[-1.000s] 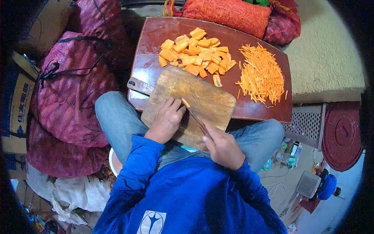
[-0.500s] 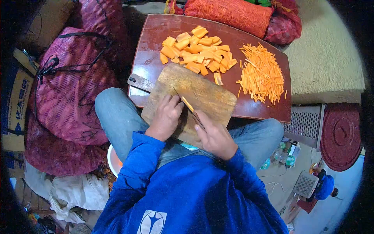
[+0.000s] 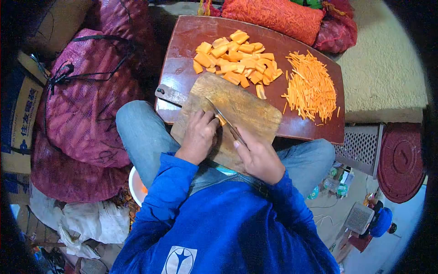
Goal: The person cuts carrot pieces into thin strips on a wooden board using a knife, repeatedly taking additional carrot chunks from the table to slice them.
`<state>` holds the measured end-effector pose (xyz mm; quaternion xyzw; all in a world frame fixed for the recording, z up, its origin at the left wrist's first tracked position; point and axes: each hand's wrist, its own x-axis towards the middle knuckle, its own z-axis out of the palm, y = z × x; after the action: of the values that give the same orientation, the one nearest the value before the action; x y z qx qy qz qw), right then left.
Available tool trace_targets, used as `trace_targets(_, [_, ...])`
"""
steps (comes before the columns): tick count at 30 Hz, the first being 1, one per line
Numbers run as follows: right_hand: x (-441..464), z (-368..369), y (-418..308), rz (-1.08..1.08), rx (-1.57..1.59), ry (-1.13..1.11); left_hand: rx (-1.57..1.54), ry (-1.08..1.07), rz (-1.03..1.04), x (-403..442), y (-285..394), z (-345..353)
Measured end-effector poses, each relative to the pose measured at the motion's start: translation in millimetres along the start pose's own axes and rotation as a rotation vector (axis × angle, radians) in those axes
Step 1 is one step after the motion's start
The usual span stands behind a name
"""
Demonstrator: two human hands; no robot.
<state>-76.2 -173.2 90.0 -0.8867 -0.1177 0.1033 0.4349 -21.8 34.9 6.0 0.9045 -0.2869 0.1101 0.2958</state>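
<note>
A worn wooden cutting board (image 3: 246, 107) lies at the near edge of the dark red table (image 3: 182, 41). My right hand (image 3: 260, 155) is closed on the handle of a knife (image 3: 223, 116), its blade pointing up and left over the board. My left hand (image 3: 199, 134), fingers curled, presses on a small orange carrot piece (image 3: 221, 120) beside the blade. Behind the board is a pile of flat carrot slices (image 3: 242, 57). To its right sits a heap of thin carrot sticks (image 3: 311, 86). Another flat blade (image 3: 171, 94) sticks out from under the board's left side.
Large purple mesh sacks (image 3: 86, 100) stand at the left, near a cardboard box (image 3: 20, 114). A red mesh bag (image 3: 273, 18) lies behind the table. A white basin (image 3: 136, 187) is by my left knee. A grey perforated crate (image 3: 358, 144) and another person (image 3: 382, 223) are at right.
The knife and my right hand have shifted on the board, first left and then back right. My left hand stays on the carrot piece. The whole view has moved slightly.
</note>
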Motion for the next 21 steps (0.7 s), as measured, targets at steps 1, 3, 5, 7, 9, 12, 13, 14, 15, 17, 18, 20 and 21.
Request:
trace_targets(1, [-0.3,2.9,3.6,-0.001,-0.001,-0.003,0.01,0.017,0.004,-0.4,-0.1,0.7])
trace_targets(3, [-4.3,10.1,14.5,-0.085,-0.066,0.019,0.01,0.032,0.002,-2.6,1.9,1.6])
trace_targets(5, [4.2,8.4,13.2,-0.066,-0.046,-0.004,0.0,-0.039,-0.049,1.1,5.1,-3.0])
trace_targets(7, [4.3,8.1,9.5,-0.05,-0.01,-0.022,0.006,-0.031,-0.041,-2.0,5.3,-1.6])
trace_targets(9, [2.3,5.2,6.3,-0.032,0.008,-0.025,0.02,-0.017,-0.029,-1.1,1.0,-1.9])
trace_targets(12, [7.0,13.2,12.6,-0.067,0.003,-0.002,0.025,0.032,-0.019,-1.8,3.4,0.2])
trace_targets(13, [10.9,11.9,12.7,-0.068,-0.001,-0.004,0.018,0.02,-0.032,1.1,4.5,-1.8])
trace_targets(14, [13.3,11.5,12.0,-0.057,-0.036,-0.017,0.01,0.001,-0.042,1.1,6.1,-3.7])
trace_targets(15, [15.4,11.1,11.0,-0.051,-0.071,-0.024,0.012,0.0,-0.035,0.3,5.2,-3.5])
trace_targets(17, [11.9,6.7,6.9,-0.024,-0.023,0.032,-0.016,0.014,-0.048,-0.8,0.9,-3.6])
trace_targets(18, [7.5,4.7,5.9,0.009,0.025,0.074,-0.016,0.013,-0.05,-2.3,-1.6,-3.4])
trace_targets(20, [-1.3,-0.5,7.7,-0.036,0.017,0.113,-0.06,0.16,-0.114,-0.3,-6.2,-5.0])
trace_targets(21, [-5.4,-1.3,7.8,-0.083,0.008,0.159,-0.061,0.16,-0.115,2.0,-8.1,-5.5])
